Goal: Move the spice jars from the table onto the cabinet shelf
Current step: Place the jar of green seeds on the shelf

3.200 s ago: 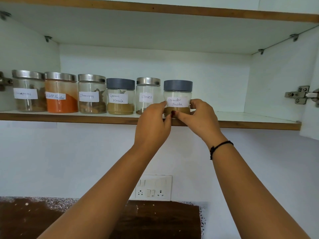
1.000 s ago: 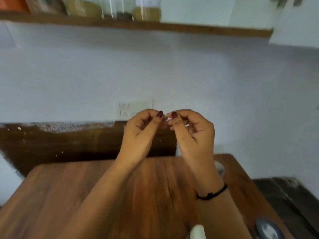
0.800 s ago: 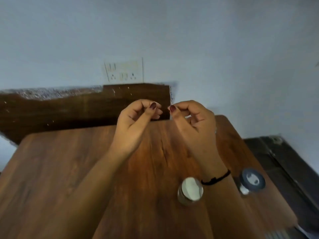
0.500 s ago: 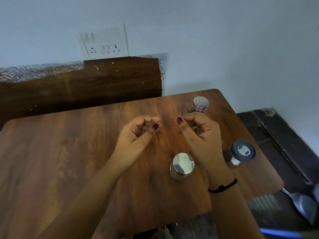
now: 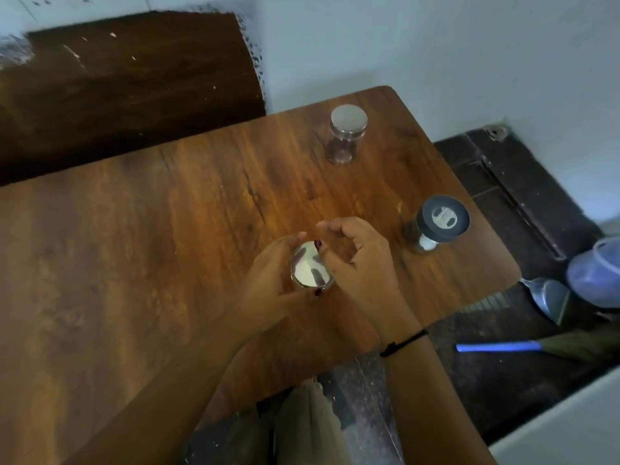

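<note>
Pale blue-white wall [image 5: 436,45] fills the top and right of the view, lit soft and even. Dark brown wooden panel [image 5: 134,78] leans flat against it at upper left, flecked with white chips, with a speckled edge on its right side. White switch plate [image 5: 67,0] is just cut off by the top edge. Wooden table [image 5: 151,229] has a warm brown grain, a rounded far-right corner and a bright glare patch near the middle. Dark tiled floor [image 5: 536,196] runs to the right, with a channel along it. On the floor: metal dustpan [image 5: 550,302], bluish plastic container [image 5: 597,273], broom with blue handle [image 5: 500,347]. Speckled granite floor [image 5: 362,414] shows below the table edge. Pale surface [image 5: 570,427] at bottom right, not identifiable.
</note>
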{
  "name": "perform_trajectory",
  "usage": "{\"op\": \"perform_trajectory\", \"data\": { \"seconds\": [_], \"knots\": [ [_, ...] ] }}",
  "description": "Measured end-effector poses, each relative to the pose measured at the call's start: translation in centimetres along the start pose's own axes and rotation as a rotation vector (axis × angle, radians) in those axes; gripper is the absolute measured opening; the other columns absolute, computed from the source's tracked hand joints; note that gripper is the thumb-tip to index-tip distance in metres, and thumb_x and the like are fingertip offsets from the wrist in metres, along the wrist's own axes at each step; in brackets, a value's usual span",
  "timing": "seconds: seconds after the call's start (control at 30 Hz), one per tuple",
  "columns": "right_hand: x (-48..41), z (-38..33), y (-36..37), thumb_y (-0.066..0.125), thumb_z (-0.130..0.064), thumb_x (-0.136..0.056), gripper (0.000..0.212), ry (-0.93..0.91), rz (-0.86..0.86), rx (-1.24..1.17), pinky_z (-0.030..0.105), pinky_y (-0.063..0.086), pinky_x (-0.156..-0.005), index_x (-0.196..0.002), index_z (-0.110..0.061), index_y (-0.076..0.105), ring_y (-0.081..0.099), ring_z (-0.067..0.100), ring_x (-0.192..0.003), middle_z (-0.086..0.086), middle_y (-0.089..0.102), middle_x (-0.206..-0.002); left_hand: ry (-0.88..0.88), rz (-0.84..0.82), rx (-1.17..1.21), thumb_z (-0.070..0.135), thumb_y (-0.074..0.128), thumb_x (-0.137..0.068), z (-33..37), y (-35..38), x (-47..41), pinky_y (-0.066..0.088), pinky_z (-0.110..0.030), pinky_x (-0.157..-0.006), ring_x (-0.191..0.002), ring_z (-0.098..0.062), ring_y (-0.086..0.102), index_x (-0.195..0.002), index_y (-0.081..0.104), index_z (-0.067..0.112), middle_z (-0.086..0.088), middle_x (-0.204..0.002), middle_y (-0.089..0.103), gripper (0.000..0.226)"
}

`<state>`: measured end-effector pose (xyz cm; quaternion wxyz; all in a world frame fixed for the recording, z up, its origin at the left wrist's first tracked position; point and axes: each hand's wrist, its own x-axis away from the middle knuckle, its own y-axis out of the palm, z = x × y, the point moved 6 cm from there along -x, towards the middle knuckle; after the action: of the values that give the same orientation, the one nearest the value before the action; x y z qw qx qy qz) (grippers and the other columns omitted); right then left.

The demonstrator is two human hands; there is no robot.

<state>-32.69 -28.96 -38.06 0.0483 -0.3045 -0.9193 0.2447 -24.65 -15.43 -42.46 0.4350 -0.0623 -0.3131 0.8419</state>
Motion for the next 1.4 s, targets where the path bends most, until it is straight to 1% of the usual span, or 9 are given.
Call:
{"op": "perform_trajectory", "data": {
  "seconds": [0.17, 0.33, 0.53, 0.63, 0.73, 0.87, 1.1, 1.27, 1.4],
  "knots": [
    [1.2, 4.5, 2.9, 0.062, -0.016, -0.083, 0.067, 0.038, -0.332, 0.188, 0.037, 0.042, -0.111, -0.146, -0.023, 0.039, 0.041, 0.014, -0.136, -0.003, 0.045, -0.146, -0.079, -0.035, 0.019, 0.053, 0.085, -0.063, -2.7, 2.0, -0.2, 0.039, -0.043, -0.112, -0.137, -0.01, 0.038, -0.15, 0.028, 0.025, 0.011, -0.148, 0.038, 0.109],
    [1.6, 6.5, 4.4, 0.069, -0.019, -0.083, 0.09, 0.023, -0.489, 0.276, 0.037, 0.02, -0.122, -0.155, -0.02, 0.016, 0.019, 0.018, -0.149, 0.001, 0.021, -0.162, -0.193, -0.045, 0.045, 0.041, 0.081, -0.068, -4.3, 3.3, -0.1, 0.031, -0.022, -0.107, -0.137, -0.015, 0.04, -0.153, 0.026, 0.013, -0.001, -0.15, 0.04, 0.104],
    [0.9, 7.3, 4.8, 0.072, -0.022, -0.084, 0.083, 0.023, -0.403, 0.236, 0.035, 0.034, -0.116, -0.153, -0.018, 0.026, 0.036, 0.021, -0.141, 0.005, 0.035, -0.154, -0.232, -0.084, 0.117, 0.014, 0.073, -0.086, -5.7, 5.0, -1.2, 0.028, -0.006, -0.108, -0.139, -0.026, 0.041, -0.146, 0.038, 0.006, -0.013, -0.15, 0.043, 0.07],
    [0.7, 7.2, 4.8, 0.078, -0.022, -0.08, 0.083, 0.028, -0.368, 0.215, 0.024, 0.035, -0.109, -0.149, -0.017, 0.033, 0.04, 0.012, -0.133, 0.004, 0.041, -0.15, -0.222, -0.011, 0.17, 0.013, 0.075, -0.084, -6.0, 4.9, -1.2, 0.018, 0.013, -0.085, -0.131, -0.015, 0.045, -0.146, 0.038, 0.01, 0.001, -0.139, 0.049, 0.072],
    [0.4, 6.4, 4.2, 0.083, -0.025, -0.074, 0.086, 0.026, -0.341, 0.184, 0.011, 0.033, -0.1, -0.146, -0.021, 0.036, 0.038, 0.002, -0.125, 0.0, 0.044, -0.145, -0.154, 0.05, 0.275, 0.015, 0.076, -0.084, -6.2, 4.5, -0.5, 0.032, 0.004, -0.095, -0.122, 0.005, 0.048, -0.142, 0.037, 0.026, 0.027, -0.127, 0.044, 0.07],
    [-0.2, 3.4, 3.6, 0.086, -0.026, -0.069, 0.086, -0.011, -0.354, 0.057, 0.015, 0.041, -0.101, -0.142, -0.024, 0.042, 0.045, 0.001, -0.125, -0.007, 0.046, -0.138, -0.15, 0.066, 0.385, 0.033, 0.08, -0.075, -6.2, 2.6, 0.6, 0.049, -0.027, -0.101, -0.122, -0.002, 0.055, -0.131, 0.047, 0.037, 0.017, -0.13, 0.057, 0.064],
    [-2.6, -6.4, 3.3, 0.087, -0.02, -0.067, 0.08, -0.007, -0.387, -0.309, 0.024, 0.053, -0.094, -0.136, -0.025, 0.046, 0.058, 0.003, -0.119, -0.005, 0.055, -0.134, -0.02, 0.121, 0.624, -0.005, 0.077, -0.074, -2.3, -7.5, 1.7, 0.052, -0.022, -0.089, -0.112, -0.007, 0.064, -0.129, 0.05, 0.017, 0.007, -0.119, 0.066, 0.066],
    [-4.3, -15.0, 3.0, 0.072, -0.026, -0.084, 0.065, -0.111, -0.405, -0.492, 0.028, 0.053, -0.097, -0.142, -0.013, 0.045, 0.061, 0.011, -0.12, -0.002, 0.062, -0.132, 0.102, 0.225, 0.72, 0.03, 0.075, -0.079, 2.3, -16.2, 3.8, 0.053, -0.027, -0.087, -0.109, -0.015, 0.064, -0.122, 0.057, 0.013, 0.005, -0.114, 0.069, 0.049],
    [-4.8, -20.4, 3.6, 0.079, -0.021, -0.079, 0.065, -0.206, -0.457, -0.537, 0.026, 0.053, -0.092, -0.136, -0.024, 0.049, 0.062, 0.015, -0.12, -0.008, 0.065, -0.127, 0.209, 0.285, 0.811, 0.051, 0.072, -0.081, 5.6, -21.6, 4.8, 0.054, -0.036, -0.09, -0.112, -0.025, 0.062, -0.127, 0.058, 0.008, -0.01, -0.12, 0.065, 0.065]
  ]
}}
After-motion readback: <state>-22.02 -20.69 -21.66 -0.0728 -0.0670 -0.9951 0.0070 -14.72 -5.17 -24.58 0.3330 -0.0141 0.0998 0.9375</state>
